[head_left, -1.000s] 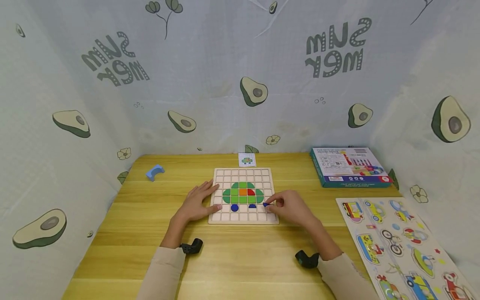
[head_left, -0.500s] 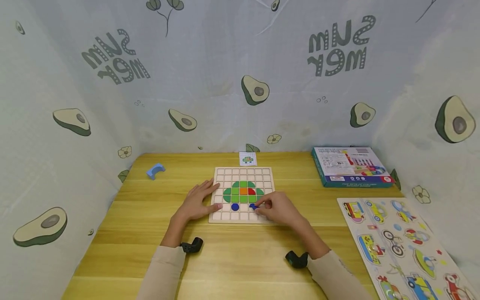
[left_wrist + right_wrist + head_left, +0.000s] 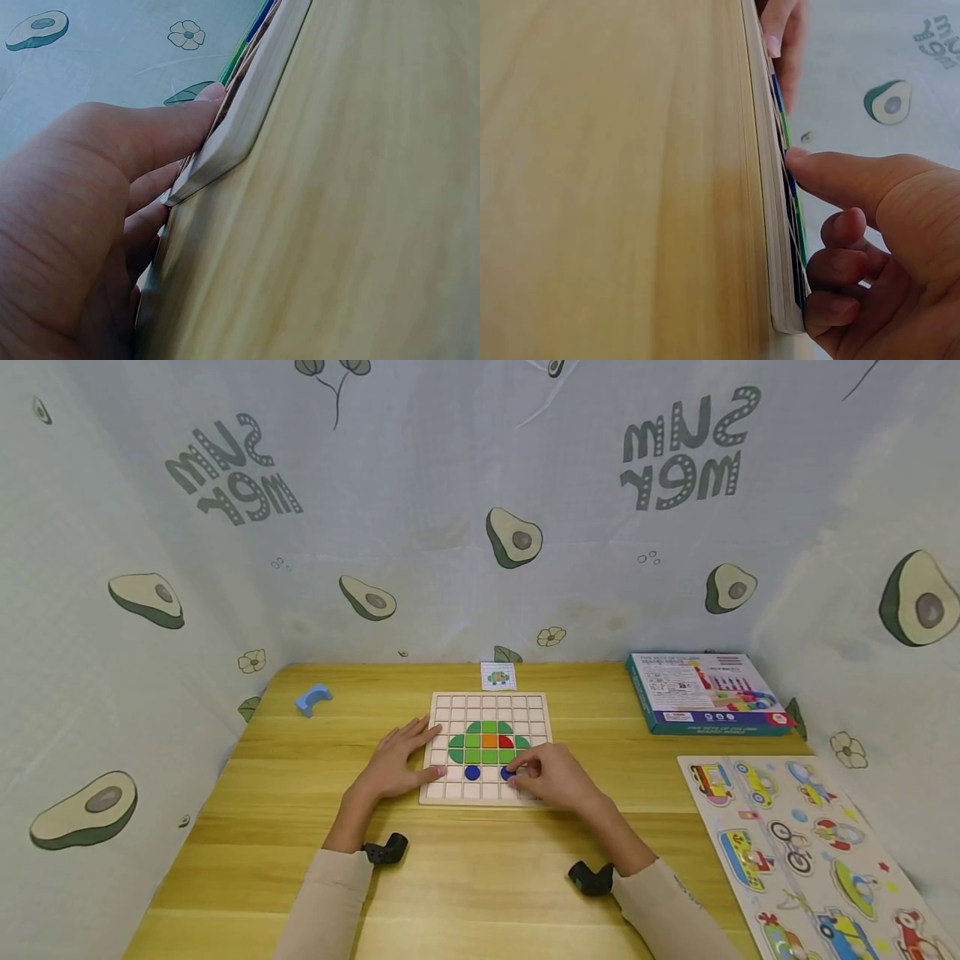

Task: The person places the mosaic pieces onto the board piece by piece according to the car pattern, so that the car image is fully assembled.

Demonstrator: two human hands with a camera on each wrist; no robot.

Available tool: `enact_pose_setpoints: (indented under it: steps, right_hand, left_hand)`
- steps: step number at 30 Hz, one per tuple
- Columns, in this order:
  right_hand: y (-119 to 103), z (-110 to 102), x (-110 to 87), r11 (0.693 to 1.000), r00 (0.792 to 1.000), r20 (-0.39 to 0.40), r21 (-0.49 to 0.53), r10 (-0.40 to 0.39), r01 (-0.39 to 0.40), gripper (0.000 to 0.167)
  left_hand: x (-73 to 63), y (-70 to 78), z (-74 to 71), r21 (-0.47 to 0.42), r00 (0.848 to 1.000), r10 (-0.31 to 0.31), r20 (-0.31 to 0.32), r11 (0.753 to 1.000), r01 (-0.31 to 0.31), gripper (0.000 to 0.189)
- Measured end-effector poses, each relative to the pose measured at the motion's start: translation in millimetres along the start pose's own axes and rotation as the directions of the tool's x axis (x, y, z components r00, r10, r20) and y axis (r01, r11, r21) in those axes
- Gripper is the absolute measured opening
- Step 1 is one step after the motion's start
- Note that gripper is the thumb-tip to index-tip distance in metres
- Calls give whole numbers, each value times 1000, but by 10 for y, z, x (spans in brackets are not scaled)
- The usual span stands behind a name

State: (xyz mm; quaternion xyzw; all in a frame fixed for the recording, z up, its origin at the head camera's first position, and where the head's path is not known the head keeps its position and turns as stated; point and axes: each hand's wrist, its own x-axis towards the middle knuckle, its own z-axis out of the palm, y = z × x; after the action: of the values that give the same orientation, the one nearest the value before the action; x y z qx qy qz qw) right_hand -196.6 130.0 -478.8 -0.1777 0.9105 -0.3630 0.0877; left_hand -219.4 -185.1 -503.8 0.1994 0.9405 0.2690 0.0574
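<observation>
A square wooden grid board [image 3: 448, 712] lies on the table, with green, orange, red and blue flat pieces in its squares. My left hand [image 3: 393, 762] rests at its left edge, fingers spread straight and thumb on the lower left squares. At the lower right squares, the thumb and index finger of my right hand [image 3: 555, 775] pinch a small blue curved piece [image 3: 507, 772], partly hidden by the fingertips. A blue disc [image 3: 472, 772] sits to its left. In the right wrist view, my right thumb tip touches blue on the board and the other fingers are curled.
A pattern card [image 3: 498, 677] lies behind the board. A blue arch block [image 3: 312, 699] is at the back left. A boxed set [image 3: 708, 693] stands at the back right, and a vehicle picture puzzle board [image 3: 817, 852] lies at the front right.
My right hand has moved left with the blue piece, to the blue half disc at the lower right squares, where the blue now looks rounder. The left hand stays in place.
</observation>
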Motion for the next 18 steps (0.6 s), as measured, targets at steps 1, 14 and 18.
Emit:
enact_pose_setpoints:
  steps: [1,14,18]
  right_hand:
    - [3,-3,-5,1000,1000,-3,5,3,-3,11]
    - [58,-91,-12,996,998,-29,77,48,-46,5]
    - [115,-327,7,997,994,-94,51,56,-51,12]
  left_hand:
    - [5,3,2,-2,1000,2,0,1000,-2,79]
    - [8,6,-7,-13,1000,9,11,1000,-9,80]
    - [-31,-20,-56,-71,1000,-27,4,997,27,81]
